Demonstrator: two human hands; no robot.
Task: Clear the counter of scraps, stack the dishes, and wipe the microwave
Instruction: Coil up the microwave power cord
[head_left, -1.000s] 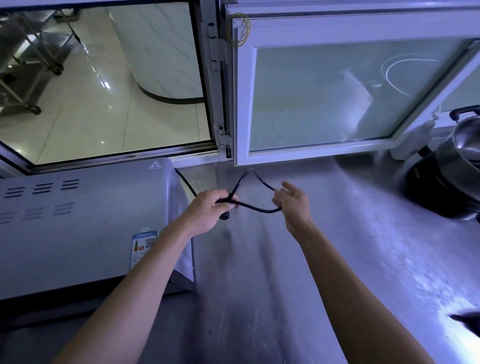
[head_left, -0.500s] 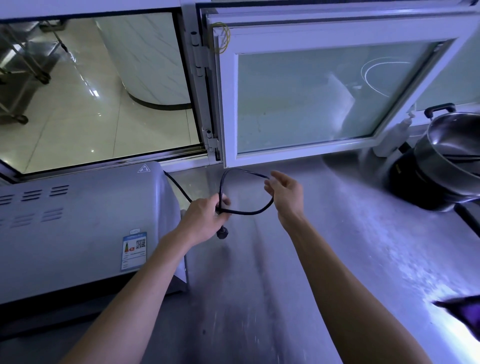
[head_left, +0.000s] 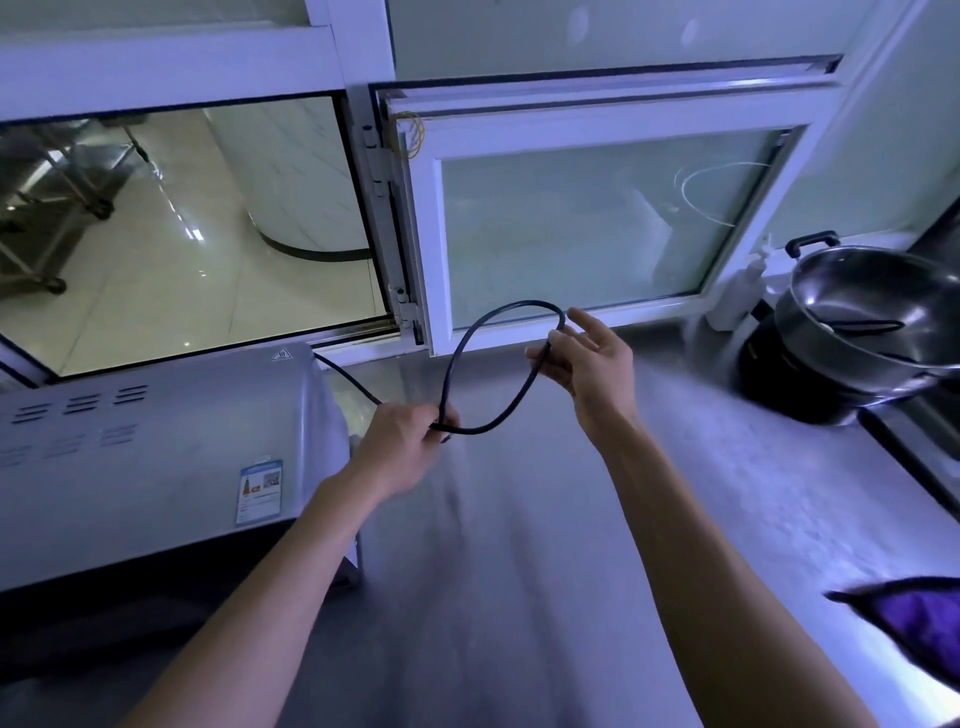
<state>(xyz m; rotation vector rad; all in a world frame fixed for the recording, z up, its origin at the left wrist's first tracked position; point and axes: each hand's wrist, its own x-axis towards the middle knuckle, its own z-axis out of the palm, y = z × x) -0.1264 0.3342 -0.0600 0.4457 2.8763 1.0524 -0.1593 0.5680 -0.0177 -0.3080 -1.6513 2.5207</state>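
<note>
Microwave (head_left: 156, 467) cord (head_left: 467, 358) looped between hands; left hand (head_left: 402, 449) grip clenches it; right hand (head_left: 584, 364) pinches it, fingers splayed.

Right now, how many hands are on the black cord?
2. The left hand grips the cord where its loop crosses, beside the microwave. The right hand pinches the loop's top, over the counter.

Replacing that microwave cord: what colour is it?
Black, clearest in the head view.
</note>
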